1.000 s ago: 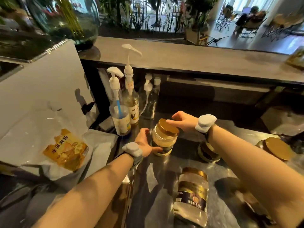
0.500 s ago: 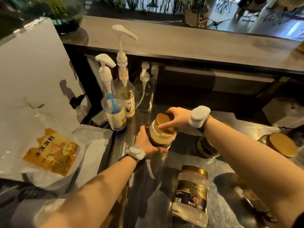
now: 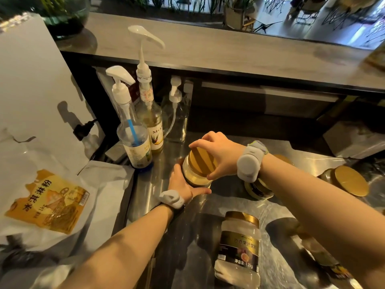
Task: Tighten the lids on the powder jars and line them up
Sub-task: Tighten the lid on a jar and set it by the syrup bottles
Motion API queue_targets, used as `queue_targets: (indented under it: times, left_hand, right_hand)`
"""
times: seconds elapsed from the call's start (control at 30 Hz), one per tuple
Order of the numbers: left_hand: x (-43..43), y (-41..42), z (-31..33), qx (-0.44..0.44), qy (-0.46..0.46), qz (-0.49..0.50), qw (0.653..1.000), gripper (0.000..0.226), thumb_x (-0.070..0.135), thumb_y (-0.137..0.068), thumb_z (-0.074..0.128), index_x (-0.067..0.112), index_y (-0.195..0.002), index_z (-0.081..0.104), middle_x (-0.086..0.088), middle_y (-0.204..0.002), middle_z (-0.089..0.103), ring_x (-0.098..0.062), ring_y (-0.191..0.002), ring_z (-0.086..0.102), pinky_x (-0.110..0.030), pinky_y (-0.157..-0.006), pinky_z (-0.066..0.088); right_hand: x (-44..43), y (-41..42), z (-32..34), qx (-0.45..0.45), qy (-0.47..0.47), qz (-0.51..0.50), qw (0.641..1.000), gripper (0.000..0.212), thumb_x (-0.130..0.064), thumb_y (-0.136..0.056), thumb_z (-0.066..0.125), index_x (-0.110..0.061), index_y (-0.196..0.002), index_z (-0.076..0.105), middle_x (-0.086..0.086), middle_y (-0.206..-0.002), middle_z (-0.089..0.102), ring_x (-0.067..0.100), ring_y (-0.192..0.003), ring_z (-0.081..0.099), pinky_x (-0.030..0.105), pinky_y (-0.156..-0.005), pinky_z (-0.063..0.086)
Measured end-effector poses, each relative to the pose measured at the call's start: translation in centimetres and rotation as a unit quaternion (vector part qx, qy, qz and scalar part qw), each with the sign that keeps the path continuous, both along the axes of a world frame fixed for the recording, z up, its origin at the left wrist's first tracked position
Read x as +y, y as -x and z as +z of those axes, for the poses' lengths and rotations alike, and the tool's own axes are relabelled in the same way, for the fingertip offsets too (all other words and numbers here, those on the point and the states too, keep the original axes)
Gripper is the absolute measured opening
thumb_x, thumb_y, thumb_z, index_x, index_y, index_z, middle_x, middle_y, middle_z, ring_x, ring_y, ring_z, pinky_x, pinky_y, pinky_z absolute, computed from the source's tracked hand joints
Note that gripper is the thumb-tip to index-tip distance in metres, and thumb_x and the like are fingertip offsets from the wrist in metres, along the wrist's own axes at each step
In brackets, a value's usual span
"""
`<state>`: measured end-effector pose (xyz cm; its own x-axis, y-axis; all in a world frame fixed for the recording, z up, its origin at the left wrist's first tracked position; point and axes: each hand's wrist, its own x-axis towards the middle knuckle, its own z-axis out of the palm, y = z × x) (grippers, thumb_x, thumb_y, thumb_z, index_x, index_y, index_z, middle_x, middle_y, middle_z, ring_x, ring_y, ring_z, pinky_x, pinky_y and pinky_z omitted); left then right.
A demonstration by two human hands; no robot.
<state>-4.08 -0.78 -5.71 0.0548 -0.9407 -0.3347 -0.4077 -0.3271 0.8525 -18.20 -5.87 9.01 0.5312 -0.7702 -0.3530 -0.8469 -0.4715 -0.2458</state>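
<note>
Beside the pump bottles (image 3: 137, 140) on the tabletop (image 3: 191, 236), the left hand (image 3: 181, 186) clasps a powder jar (image 3: 195, 174) while the right hand (image 3: 220, 153) grips its gold lid (image 3: 201, 161); the other jars (image 3: 239, 247) lie scattered, not yet lined up.

Steel counter (image 3: 277, 207), gold-lidded powder jars (image 3: 239, 247), pump bottles (image 3: 135, 142), powder bag (image 3: 48, 203) at left
</note>
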Motion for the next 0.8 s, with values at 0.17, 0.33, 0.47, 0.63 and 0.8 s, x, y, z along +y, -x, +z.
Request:
queue_targets:
  times: [0.17,0.33,0.47,0.63,0.8]
  left_hand:
    - [0.0,0.4,-0.3,-0.005,-0.003,-0.005,1.0,0.119,0.054,-0.037,0.09,0.036,-0.132,0.021,0.004,-0.133,0.045,-0.022,-0.126,0.047,-0.038,-0.099,0.046]
    - [-0.1,0.8,-0.7,-0.026,-0.021,-0.021,0.999,0.126,0.057,-0.039,0.088,0.033,-0.14,0.016,0.003,-0.139,0.042,-0.023,-0.13,0.045,-0.04,-0.104,0.043]
    - [-0.1,1.1,-1.1,-0.041,-0.003,-0.012,0.999,0.115,0.056,-0.044,0.087,0.031,-0.137,0.023,0.004,-0.134,0.047,-0.019,-0.125,0.049,-0.031,-0.099,0.043]
    - [-0.8,1.1,-0.7,-0.067,0.012,-0.029,0.997,0.1,0.053,-0.048,0.086,0.033,-0.129,0.031,0.009,-0.122,0.053,-0.013,-0.114,0.055,-0.023,-0.089,0.041]
    - [-0.7,0.9,0.7,-0.101,0.045,-0.056,0.992,0.091,0.055,-0.045,0.086,0.036,-0.119,0.036,0.017,-0.101,0.053,-0.008,-0.096,0.058,-0.014,-0.073,0.04]
  right_hand:
    - [-0.2,-0.6,-0.7,0.005,0.011,0.024,1.0,0.093,-0.042,-0.065,0.082,-0.039,-0.139,0.026,-0.001,-0.141,0.03,0.021,-0.132,0.028,0.04,-0.101,0.047]
    - [-0.4,-0.8,-1.1,0.025,0.013,0.036,0.999,0.093,-0.04,-0.066,0.082,-0.037,-0.14,0.026,0.0,-0.14,0.031,0.021,-0.13,0.029,0.039,-0.099,0.048]
    - [-0.4,-0.9,-1.3,0.027,0.008,0.035,0.999,0.093,-0.041,-0.065,0.082,-0.038,-0.14,0.026,-0.001,-0.14,0.031,0.021,-0.13,0.03,0.039,-0.099,0.048]
    - [-0.4,-0.7,-1.0,0.025,0.007,0.026,0.999,0.093,-0.038,-0.066,0.083,-0.036,-0.14,0.026,0.0,-0.141,0.031,0.022,-0.131,0.03,0.039,-0.099,0.048]
    - [-0.3,0.4,-0.1,0.017,-0.011,0.04,0.999,0.092,-0.028,-0.068,0.082,-0.034,-0.141,0.027,-0.001,-0.144,0.03,0.021,-0.134,0.028,0.039,-0.102,0.046]
